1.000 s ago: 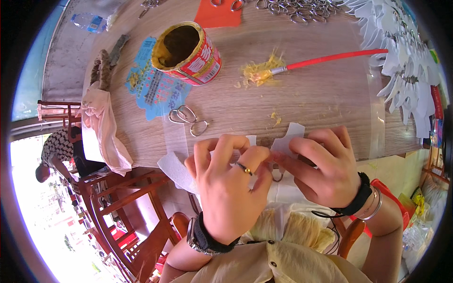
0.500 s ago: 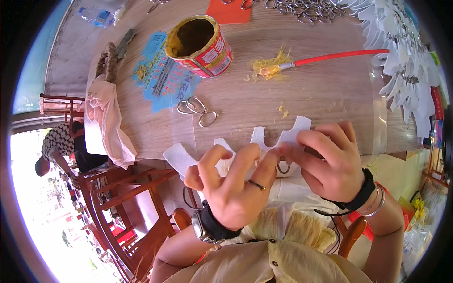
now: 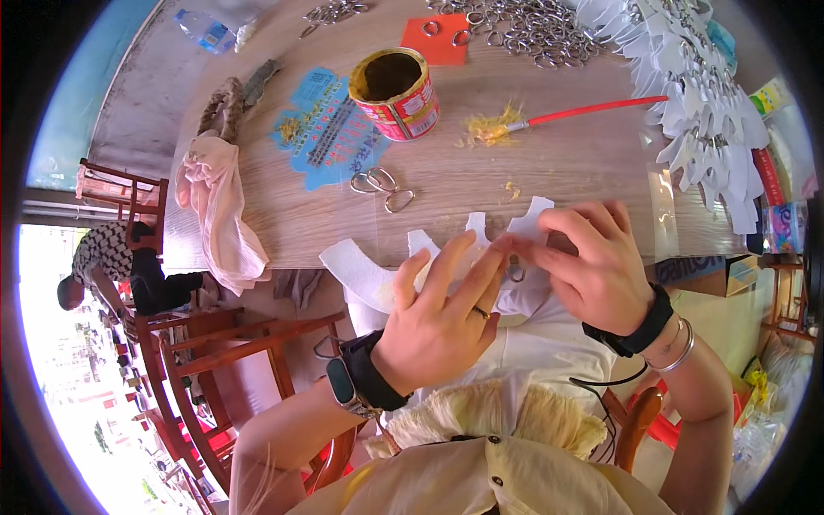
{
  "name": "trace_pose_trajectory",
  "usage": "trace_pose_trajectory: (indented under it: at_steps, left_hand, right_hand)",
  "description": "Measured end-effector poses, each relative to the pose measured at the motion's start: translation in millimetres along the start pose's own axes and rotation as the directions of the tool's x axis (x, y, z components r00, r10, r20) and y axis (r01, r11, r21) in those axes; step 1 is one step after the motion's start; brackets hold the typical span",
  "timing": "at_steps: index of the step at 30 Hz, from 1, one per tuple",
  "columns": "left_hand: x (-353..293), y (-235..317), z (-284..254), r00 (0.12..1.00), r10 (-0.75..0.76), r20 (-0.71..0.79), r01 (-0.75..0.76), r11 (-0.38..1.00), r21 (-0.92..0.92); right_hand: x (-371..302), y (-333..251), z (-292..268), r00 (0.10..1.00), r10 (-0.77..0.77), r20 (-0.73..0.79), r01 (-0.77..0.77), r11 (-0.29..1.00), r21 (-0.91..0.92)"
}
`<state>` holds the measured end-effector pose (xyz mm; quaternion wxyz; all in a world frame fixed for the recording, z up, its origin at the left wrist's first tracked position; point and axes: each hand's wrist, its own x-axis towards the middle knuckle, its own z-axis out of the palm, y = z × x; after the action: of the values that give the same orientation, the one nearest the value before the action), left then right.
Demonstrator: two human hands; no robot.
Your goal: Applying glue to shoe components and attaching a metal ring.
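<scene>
Btwn both hands' grip (image 3: 512, 253): white cutout (image 3: 369, 273), pinched.

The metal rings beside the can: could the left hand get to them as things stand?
Probably yes. The rings lie on bare table just beyond the left hand, nothing between, but that hand is holding the white cutout.

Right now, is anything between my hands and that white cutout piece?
Nothing visible. The left hand and right hand are already on the white cutout, fingers meeting at a small metal ring.

Wooden table (image 3: 566, 163): tin can (image 3: 396, 81), metal rings (image 3: 515, 26), brush (image 3: 558, 116).
</scene>
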<state>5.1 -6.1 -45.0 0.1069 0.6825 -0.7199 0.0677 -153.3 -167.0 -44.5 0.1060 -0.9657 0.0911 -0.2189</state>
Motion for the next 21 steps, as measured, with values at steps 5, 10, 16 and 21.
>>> trace_pose_trajectory:
  at_steps: [5, 10, 16, 21]
  left_hand:
    - [3.3, -0.7, -3.0, 0.996, 0.057, 0.074, -0.056, 0.998, -0.011]
    - [4.6, -0.8, 0.8, 0.998, 0.063, 0.021, -0.063, 0.998, -0.032]
    - [3.7, 1.5, 5.2, 0.998, 0.051, -0.027, -0.052, 0.998, -0.025]
    - [8.3, 0.0, 7.0, 0.993, 0.05, -0.104, -0.055, 0.998, -0.041]
  right_hand:
    - [2.1, -4.8, -9.0, 0.999, 0.02, 0.035, -0.019, 0.999, -0.042]
    - [10.9, 1.8, -15.6, 0.997, 0.028, 0.067, -0.033, 0.997, 0.067]
    - [24.1, 13.0, -13.9, 0.968, -0.241, 0.074, 0.245, 0.968, -0.05]
    - [35.4, 13.0, -14.7, 0.909, -0.402, 0.109, 0.415, 0.897, -0.15]
